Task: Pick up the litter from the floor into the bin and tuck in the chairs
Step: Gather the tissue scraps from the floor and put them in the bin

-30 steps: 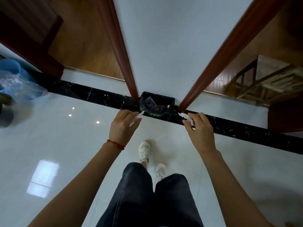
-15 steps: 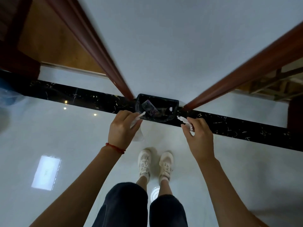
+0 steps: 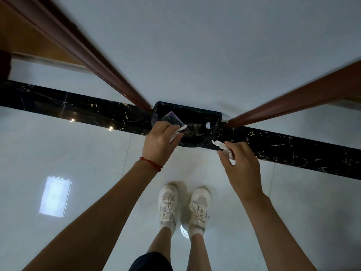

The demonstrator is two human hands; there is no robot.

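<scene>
Over the bin (image 3: 214, 122), both hands' fingers curl round white litter, mostly hiding it.

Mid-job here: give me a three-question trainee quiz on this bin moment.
1. True or false: the bin is empty.
2. Which hand reaches over the bin's rim? A) left hand B) right hand C) neither
3. Fill in: the right hand holds a crumpled white ____.

Key: 1 false, litter already lies inside the bin; 2 A, it holds a white scrap above the opening, while the right hand is short of the rim; 3 tissue.
</scene>
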